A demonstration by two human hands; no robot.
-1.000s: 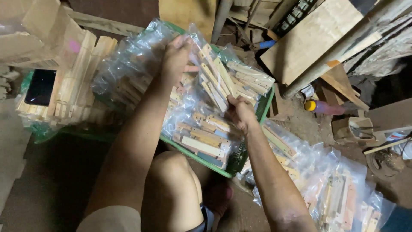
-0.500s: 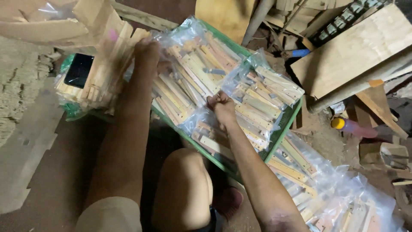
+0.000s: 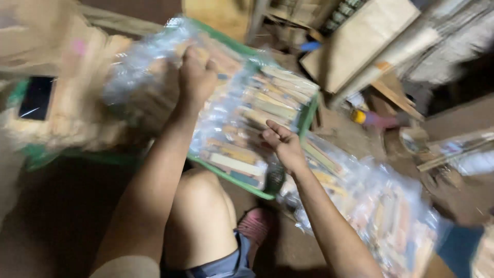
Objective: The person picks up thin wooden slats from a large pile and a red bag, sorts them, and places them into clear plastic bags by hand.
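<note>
- Left hand (image 3: 198, 77) is fisted around the clear plastic of a bag of wooden sticks (image 3: 149, 85), lifting it over the far-left corner of the green crate (image 3: 309, 110).
- Right hand (image 3: 283, 144) is loosely open, fingers half curled, holding nothing; it rests on the packed bags (image 3: 252, 118) at the crate's near-right side.
- Risk: the grip is on film only, not the sticks. The film could stretch or tear, or the bag could slip and dump sticks over the stack (the load looks bulky).
- Risk: the lifted bag swings close to the stick pile at left (image 3: 72, 103), where a dark phone (image 3: 36, 98) sits; a bump could knock it off.
- Risk: more bags (image 3: 381, 206) lie loose on the floor beside the crate, near the person's knee (image 3: 200, 206); easy to crush.
- Hard to read: the left side is motion-blurred, so I can't tell whether the lifted bag is sealed or how many sticks it holds.
- Crate's near rim is partly covered by the arms; clutter top right is too dim to identify.
</note>
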